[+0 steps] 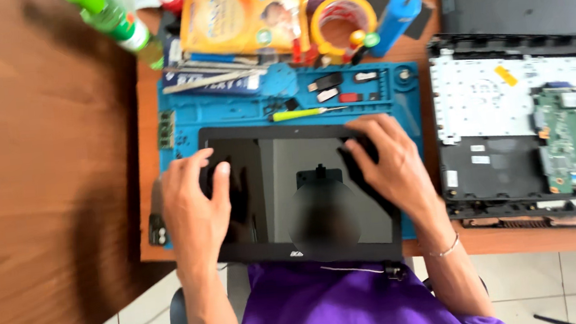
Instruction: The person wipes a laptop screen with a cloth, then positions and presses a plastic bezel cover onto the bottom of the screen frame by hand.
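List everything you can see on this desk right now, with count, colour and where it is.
laptop screen panel: one, black, flat on the mat at centre
work mat: one, blue, under the panel
screwdriver: one, yellow-green handle, on the mat above the panel
tape roll: one, yellow, top centre
blue cylinder: one, right of the tape
green bottle: one, top left
yellow packet: one, top centre
opened laptop base: one, black with green board, right
desk: one, brown wood
purple shirt: one, bottom centre
left hand: resting on the panel's left part
right hand: resting on the panel's upper right
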